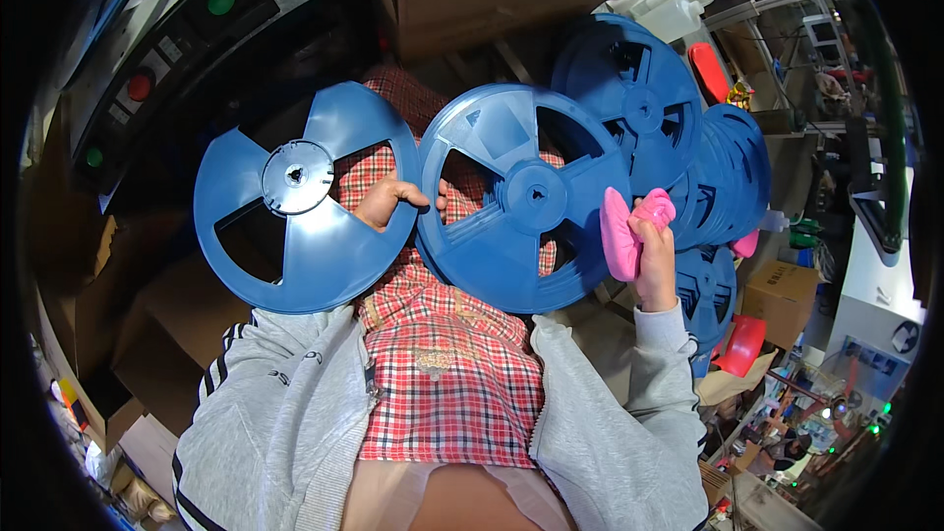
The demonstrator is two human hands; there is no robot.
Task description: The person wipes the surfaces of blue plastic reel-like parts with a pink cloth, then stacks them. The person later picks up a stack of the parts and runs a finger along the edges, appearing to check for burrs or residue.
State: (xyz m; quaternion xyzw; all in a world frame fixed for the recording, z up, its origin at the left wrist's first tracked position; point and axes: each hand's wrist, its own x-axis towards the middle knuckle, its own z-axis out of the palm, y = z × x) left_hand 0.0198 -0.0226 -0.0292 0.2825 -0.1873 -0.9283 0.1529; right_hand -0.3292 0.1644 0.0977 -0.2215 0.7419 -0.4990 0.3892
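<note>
My left hand (391,202) reaches through an opening in a blue plastic reel (334,251) and grips its right rim. That reel is tilted toward me at the left, with light glaring on its hub. Beside it, over my lap, another blue reel (501,138) faces up; edges under its lower rim suggest more beneath it. My right hand (654,251) is closed on a bunched pink cloth (621,236), at the right rim of this middle reel. A red plaid apron (447,383) covers my front and lap.
More blue reels (634,69) are stacked at the right. A cardboard box (472,20) with pale blue reels stands at the top. The dark machine panel (167,69) at upper left carries red and green buttons. A small carton (779,297) and red piece (742,346) lie at right.
</note>
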